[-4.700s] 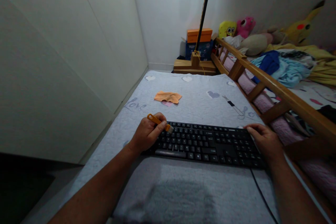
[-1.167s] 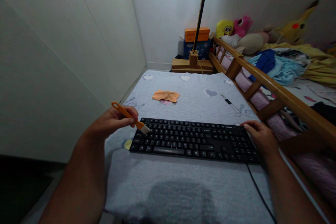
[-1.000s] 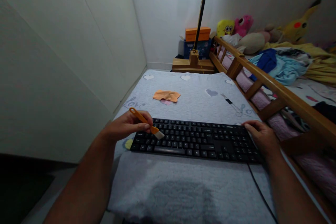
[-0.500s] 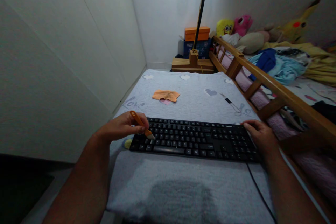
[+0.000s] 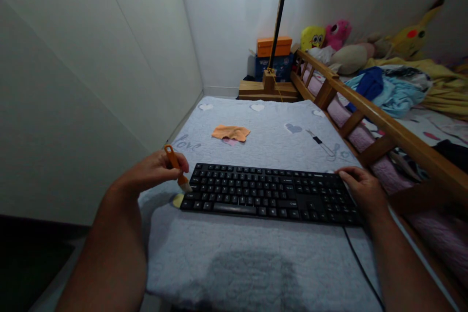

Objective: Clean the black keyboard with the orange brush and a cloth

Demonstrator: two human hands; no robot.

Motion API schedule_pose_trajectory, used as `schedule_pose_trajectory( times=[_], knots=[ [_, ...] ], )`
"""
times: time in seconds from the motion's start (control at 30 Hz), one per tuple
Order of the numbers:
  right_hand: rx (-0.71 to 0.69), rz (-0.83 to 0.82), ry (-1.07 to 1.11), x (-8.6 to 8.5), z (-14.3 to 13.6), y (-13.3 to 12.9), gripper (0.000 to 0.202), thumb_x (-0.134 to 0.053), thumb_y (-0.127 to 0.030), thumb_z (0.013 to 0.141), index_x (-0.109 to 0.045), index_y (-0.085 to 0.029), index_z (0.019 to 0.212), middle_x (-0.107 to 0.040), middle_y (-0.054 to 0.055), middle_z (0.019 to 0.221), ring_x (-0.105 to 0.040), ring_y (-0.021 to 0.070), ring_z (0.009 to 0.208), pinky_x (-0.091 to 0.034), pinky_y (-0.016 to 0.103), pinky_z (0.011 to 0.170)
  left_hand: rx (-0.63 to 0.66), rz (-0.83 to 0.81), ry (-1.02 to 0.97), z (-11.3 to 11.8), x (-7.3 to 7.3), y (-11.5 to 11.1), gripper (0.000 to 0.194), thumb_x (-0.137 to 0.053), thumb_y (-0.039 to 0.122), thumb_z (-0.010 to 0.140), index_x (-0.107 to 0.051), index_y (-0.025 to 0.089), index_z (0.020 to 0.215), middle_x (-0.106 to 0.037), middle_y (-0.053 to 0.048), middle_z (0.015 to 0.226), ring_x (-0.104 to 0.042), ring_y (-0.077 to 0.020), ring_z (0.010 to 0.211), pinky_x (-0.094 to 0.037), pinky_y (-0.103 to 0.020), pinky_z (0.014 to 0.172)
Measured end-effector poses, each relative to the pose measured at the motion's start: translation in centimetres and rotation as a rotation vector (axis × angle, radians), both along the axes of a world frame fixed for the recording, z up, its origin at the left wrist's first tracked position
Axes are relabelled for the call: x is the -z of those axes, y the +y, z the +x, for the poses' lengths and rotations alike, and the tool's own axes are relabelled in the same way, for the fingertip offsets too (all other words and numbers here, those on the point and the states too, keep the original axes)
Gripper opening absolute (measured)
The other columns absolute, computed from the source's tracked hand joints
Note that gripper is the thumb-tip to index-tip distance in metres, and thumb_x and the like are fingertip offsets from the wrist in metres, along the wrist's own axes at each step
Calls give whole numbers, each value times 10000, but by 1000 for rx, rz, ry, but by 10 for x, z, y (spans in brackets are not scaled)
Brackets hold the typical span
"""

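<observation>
A black keyboard [image 5: 256, 192] lies on the pale cloth [image 5: 256, 258] covering the table. My left hand [image 5: 161, 169] is closed round a small orange brush [image 5: 178, 169], whose pale bristles point down at the keyboard's left edge. At the other end, my right hand [image 5: 361, 187] grips the keyboard's upper right corner between thumb and fingers. Beyond the keyboard an orange cloth [image 5: 231, 133] lies spread out. Farther right rests a thin metal tool [image 5: 320, 141] with a black clip on it.
A wooden bed rail [image 5: 395, 131] runs along the right, with clothes [image 5: 387, 90] and plush toys behind it. Past the table's far edge stand an orange box [image 5: 274, 46] and a black pole [image 5: 281, 14]. The keyboard's cable [image 5: 360, 263] trails toward the near right.
My left hand and the brush have moved left, from over the keyboard's left keys to its left edge. My right hand stays at the corner.
</observation>
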State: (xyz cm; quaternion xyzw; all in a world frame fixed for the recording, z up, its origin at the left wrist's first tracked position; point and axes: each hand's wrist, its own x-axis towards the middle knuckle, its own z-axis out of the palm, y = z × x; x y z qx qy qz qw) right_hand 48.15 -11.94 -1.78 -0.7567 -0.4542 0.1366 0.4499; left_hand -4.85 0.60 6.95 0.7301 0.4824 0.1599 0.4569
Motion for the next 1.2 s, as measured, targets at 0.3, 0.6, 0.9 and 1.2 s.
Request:
schedule_pose_trajectory(
  times=[0.3,0.6,0.9,1.2],
  knots=[
    [1,-19,-25,0,1,0,216,-640,-418,736,-712,-215,760,-727,44,768,-669,251,764,-500,349,725,-139,191,-267,22,4,-2,126,-698,272,750,-674,176,828,-649,-8,720,-624,-151,694,-500,-265,656],
    [-11,4,-27,-3,-2,0,197,-633,-406,729,-705,-223,731,-722,39,733,-661,245,739,-500,336,689,222,72,-328,81,14,-24,212,-670,358,849,-702,148,862,-671,-67,848,-616,-162,791,-495,-286,728],
    [10,-26,-18,-8,-6,-1,225,-621,-434,726,-699,-224,743,-717,48,755,-656,259,772,-496,353,722,259,154,-153,63,12,-15,149,-612,289,856,-681,160,880,-673,-43,841,-634,-171,809,-492,-293,755],
    [-3,-28,-42,-8,-6,0,224,-617,-431,734,-702,-224,744,-717,43,749,-656,252,765,-496,337,693,158,223,-136,50,7,-11,132,-619,268,843,-676,150,857,-663,-48,809,-613,-164,766,-476,-285,712]
  ],
)
